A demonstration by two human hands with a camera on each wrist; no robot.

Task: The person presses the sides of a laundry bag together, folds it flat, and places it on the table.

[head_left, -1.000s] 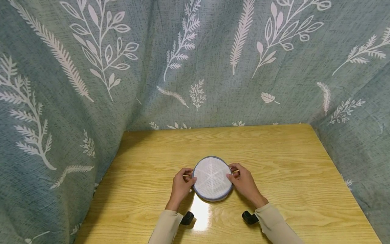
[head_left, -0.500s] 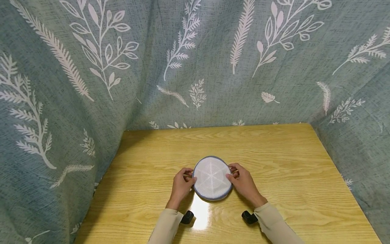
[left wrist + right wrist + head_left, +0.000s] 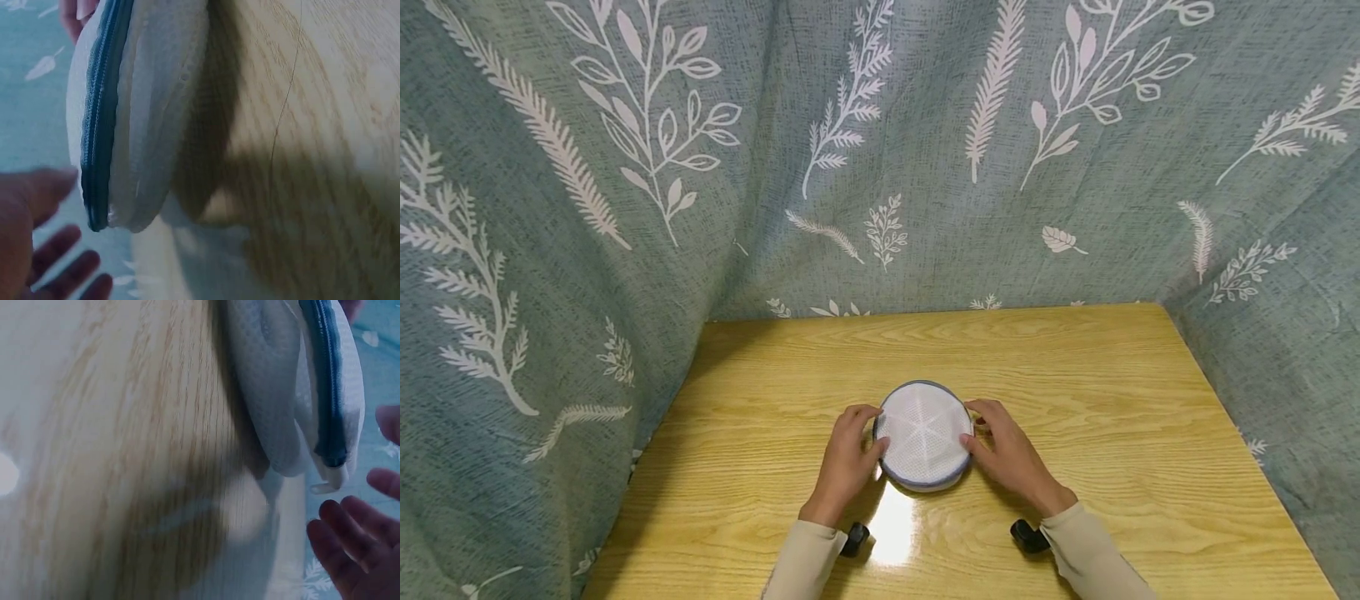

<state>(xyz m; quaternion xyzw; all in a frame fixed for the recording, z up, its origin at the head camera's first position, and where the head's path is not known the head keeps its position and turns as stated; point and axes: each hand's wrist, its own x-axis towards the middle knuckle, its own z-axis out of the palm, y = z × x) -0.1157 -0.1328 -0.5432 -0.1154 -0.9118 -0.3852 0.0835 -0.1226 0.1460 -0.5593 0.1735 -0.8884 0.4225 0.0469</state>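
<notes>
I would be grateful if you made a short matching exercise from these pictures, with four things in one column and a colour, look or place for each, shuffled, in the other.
Column one
1. mesh bag
2. zip
3. left hand
4. curtain

Column two
A. at the left side of the mesh bag
B. printed with pale leaves and sprigs
C. white, with a round outline seen from above
D. plain blue, running along the edge of the mesh bag

Right pairs: 1-C, 2-D, 3-A, 4-B
</notes>
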